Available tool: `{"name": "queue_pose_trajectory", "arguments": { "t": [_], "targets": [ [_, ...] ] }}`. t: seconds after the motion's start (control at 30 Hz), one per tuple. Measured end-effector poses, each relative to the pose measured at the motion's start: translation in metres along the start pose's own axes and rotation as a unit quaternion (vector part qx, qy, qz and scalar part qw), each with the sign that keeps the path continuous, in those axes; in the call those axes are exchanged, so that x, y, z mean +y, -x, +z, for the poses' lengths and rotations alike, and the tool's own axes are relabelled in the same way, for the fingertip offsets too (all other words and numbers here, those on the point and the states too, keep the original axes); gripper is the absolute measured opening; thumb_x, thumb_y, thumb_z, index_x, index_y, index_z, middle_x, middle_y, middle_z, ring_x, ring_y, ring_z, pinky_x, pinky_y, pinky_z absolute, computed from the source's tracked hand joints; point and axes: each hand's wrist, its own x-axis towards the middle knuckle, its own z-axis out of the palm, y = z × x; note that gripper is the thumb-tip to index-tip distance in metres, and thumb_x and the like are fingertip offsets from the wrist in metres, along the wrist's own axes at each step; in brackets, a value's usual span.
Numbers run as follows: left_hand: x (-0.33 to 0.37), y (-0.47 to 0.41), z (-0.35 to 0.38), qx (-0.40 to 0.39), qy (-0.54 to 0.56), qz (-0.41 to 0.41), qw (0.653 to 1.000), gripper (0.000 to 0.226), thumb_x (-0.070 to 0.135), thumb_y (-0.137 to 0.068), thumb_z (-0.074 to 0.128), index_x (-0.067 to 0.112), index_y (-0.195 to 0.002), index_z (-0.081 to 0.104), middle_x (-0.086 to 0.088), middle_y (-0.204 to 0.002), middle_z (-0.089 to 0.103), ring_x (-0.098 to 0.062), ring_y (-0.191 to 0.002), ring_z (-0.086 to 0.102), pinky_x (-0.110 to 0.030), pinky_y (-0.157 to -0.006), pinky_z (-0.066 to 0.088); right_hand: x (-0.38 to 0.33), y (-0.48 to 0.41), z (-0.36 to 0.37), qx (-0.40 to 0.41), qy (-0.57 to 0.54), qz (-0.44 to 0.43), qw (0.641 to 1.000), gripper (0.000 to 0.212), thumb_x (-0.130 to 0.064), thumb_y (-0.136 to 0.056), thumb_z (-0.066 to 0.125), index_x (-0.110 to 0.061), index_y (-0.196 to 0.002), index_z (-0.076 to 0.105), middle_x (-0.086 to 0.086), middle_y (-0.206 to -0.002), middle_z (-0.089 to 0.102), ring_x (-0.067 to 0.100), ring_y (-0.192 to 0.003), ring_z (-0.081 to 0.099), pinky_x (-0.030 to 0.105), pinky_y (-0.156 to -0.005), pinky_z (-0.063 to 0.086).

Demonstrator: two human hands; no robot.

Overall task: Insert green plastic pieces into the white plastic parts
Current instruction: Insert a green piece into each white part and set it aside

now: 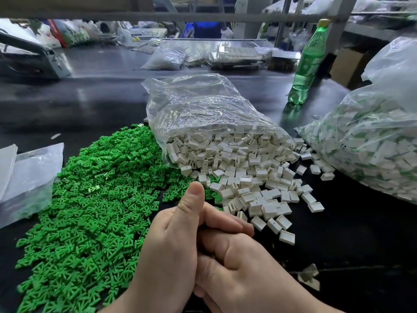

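Though the green soda bottle (306, 62) carries white label characters, they are too blurred to read. It stands on a dark, glossy workbench (101, 98) in a cluttered workshop. Green plastic pieces (90, 211) lie heaped at left, and boxy white plastic parts (248, 168) spill from a clear bag (198, 105). The left hand (176, 245), thumb up, wraps the right hand (237, 260); I cannot tell whether either holds a piece.

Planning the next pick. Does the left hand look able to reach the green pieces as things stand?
Probably yes: the left hand lies right beside the green pieces, nothing between them; it is only clasped with the right hand.
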Motion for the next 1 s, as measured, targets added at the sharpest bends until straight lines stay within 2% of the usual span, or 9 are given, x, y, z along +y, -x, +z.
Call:
{"name": "queue_pose_trajectory", "arguments": {
  "t": [0.13,0.23,0.3,0.4,0.5,0.6,0.73,0.87,1.0],
  "targets": [
    [0.003,-0.001,-0.003,-0.016,-0.013,-0.014,1.000,0.077,0.078,-0.082,0.044,0.009,-0.073,0.077,-0.017,-0.089,0.076,-0.032,-0.086,0.074,-0.031,-0.071,0.059,0.000,-0.001,0.000,-0.011,-0.035,-0.001,0.999,0.014,-0.033,-0.097,0.062,-0.038,-0.095,0.074,-0.017,-0.072,0.069,-0.003,-0.072,0.068,0.010,-0.063,0.049],
    [0.004,-0.005,-0.006,-0.039,-0.020,-0.017,0.999,0.079,0.085,-0.075,0.046,0.014,-0.090,0.077,-0.016,-0.096,0.075,-0.033,-0.092,0.072,-0.042,-0.078,0.059,-0.004,-0.005,-0.004,-0.030,-0.101,0.025,0.994,0.020,-0.031,-0.092,0.064,-0.032,-0.075,0.073,-0.011,-0.059,0.061,-0.001,-0.048,0.058,0.012,-0.044,0.042],
    [0.005,-0.006,-0.013,-0.037,-0.055,0.030,0.997,0.061,0.072,-0.079,0.056,0.017,-0.097,0.073,-0.012,-0.098,0.075,-0.031,-0.090,0.073,-0.041,-0.074,0.060,-0.007,-0.006,-0.011,-0.008,-0.145,0.052,0.988,0.016,-0.034,-0.086,0.065,-0.027,-0.073,0.070,-0.004,-0.059,0.056,0.005,-0.039,0.047,0.016,-0.035,0.033],
    [0.012,-0.005,-0.023,-0.058,-0.188,0.126,0.972,0.025,0.041,-0.084,0.067,0.025,-0.102,0.071,-0.003,-0.100,0.073,-0.021,-0.084,0.074,-0.026,-0.070,0.059,-0.007,-0.007,-0.027,0.024,-0.202,0.064,0.977,0.018,-0.031,-0.085,0.062,-0.018,-0.073,0.063,0.000,-0.057,0.053,0.009,-0.034,0.040,0.014,-0.035,0.024],
    [0.012,-0.006,-0.028,-0.036,-0.323,0.209,0.922,0.020,0.036,-0.082,0.068,0.026,-0.099,0.073,0.009,-0.107,0.067,-0.011,-0.087,0.071,-0.013,-0.073,0.053,-0.005,-0.008,-0.035,0.017,-0.241,0.078,0.967,0.019,-0.029,-0.085,0.057,-0.017,-0.070,0.058,-0.002,-0.053,0.051,0.009,-0.034,0.040,0.014,-0.035,0.025],
    [0.011,-0.006,-0.027,-0.008,-0.407,0.249,0.879,0.023,0.042,-0.081,0.066,0.027,-0.096,0.073,0.015,-0.100,0.065,-0.002,-0.088,0.067,-0.005,-0.074,0.047,0.002,-0.011,-0.037,0.005,-0.260,0.095,0.961,0.018,-0.030,-0.083,0.058,-0.017,-0.070,0.058,-0.001,-0.057,0.052,0.010,-0.037,0.041,0.016,-0.035,0.027],
    [0.011,-0.003,-0.026,0.008,-0.441,0.273,0.855,0.023,0.043,-0.081,0.065,0.028,-0.097,0.074,0.018,-0.097,0.064,0.004,-0.090,0.064,-0.001,-0.075,0.042,0.008,-0.014,-0.041,-0.027,-0.297,0.089,0.950,0.014,-0.030,-0.073,0.065,-0.017,-0.071,0.061,0.002,-0.058,0.056,0.011,-0.036,0.045,0.016,-0.035,0.027],
    [0.013,-0.003,-0.024,0.010,-0.427,0.305,0.851,0.016,0.036,-0.087,0.062,0.026,-0.093,0.074,0.016,-0.097,0.066,0.001,-0.094,0.065,-0.004,-0.079,0.043,0.011,-0.013,-0.047,-0.070,-0.359,0.040,0.930,0.010,-0.022,-0.082,0.063,-0.013,-0.082,0.059,0.005,-0.070,0.059,0.010,-0.041,0.052,0.017,-0.033,0.035],
    [0.012,-0.007,-0.035,0.048,-0.472,0.244,0.846,0.020,0.043,-0.090,0.060,0.029,-0.099,0.071,0.023,-0.097,0.063,0.007,-0.092,0.060,-0.002,-0.074,0.042,0.004,-0.016,-0.059,-0.119,-0.459,-0.032,0.880,0.014,-0.014,-0.086,0.067,-0.006,-0.093,0.057,0.016,-0.087,0.060,0.016,-0.053,0.063,0.020,-0.035,0.047]
  ]
}}
